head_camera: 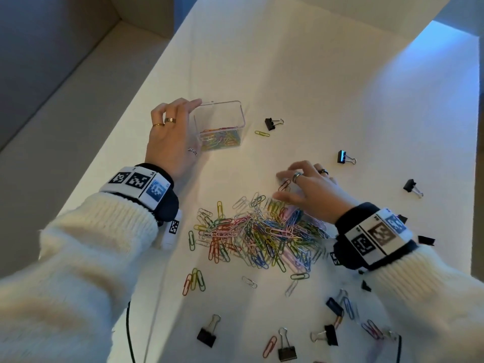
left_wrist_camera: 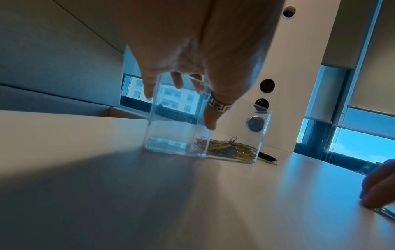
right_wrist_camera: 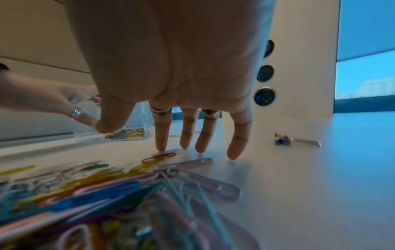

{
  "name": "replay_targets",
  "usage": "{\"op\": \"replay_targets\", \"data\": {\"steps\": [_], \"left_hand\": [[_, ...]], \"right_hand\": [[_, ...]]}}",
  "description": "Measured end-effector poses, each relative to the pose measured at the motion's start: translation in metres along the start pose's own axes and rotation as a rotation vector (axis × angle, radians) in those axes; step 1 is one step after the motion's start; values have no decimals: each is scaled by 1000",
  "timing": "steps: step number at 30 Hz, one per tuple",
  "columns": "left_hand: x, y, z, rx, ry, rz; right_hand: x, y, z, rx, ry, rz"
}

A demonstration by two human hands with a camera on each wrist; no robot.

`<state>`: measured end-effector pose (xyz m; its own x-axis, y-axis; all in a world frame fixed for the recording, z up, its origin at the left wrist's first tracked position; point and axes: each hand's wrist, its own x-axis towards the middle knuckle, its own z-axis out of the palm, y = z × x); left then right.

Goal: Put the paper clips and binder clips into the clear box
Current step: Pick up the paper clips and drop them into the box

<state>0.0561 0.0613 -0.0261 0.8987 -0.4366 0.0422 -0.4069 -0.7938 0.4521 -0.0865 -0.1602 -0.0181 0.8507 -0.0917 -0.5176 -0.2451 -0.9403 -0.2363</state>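
The clear box (head_camera: 237, 111) stands upright on the white table with a thin layer of coloured paper clips (head_camera: 221, 138) in its bottom. My left hand (head_camera: 193, 127) grips its left side, thumb (left_wrist_camera: 211, 118) on the near corner and fingers over the rim. A big heap of coloured paper clips (head_camera: 262, 231) lies in the middle of the table. My right hand (head_camera: 279, 186) hovers low over the heap's far right edge, fingers (right_wrist_camera: 160, 145) straight and spread, tips touching the table and a red clip (right_wrist_camera: 159, 156). It holds nothing. Black binder clips lie scattered, such as the ones near the box (head_camera: 272, 123) and the right hand (head_camera: 344, 157).
More binder clips sit at the right (head_camera: 412, 187) and near the front edge (head_camera: 207, 334), (head_camera: 286, 349), (head_camera: 328, 334). Loose paper clips (head_camera: 195, 280) lie around the heap, one beside the box (head_camera: 262, 133). A black cable (head_camera: 129, 334) hangs at the front left. The table edge runs along the left.
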Motion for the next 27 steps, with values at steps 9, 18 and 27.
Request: {"op": "replay_targets", "data": {"steps": [9,18,27], "left_hand": [[1,-1,-1,-7,-17,-5],[2,-4,1,-3,-22,0],[2,-7,5,7,8,21]], "right_hand": [[-21,-17,26,152,-128,-133],[-20,-31,43,311,39,-102],[-13,-34,37,452,134,-45]]}}
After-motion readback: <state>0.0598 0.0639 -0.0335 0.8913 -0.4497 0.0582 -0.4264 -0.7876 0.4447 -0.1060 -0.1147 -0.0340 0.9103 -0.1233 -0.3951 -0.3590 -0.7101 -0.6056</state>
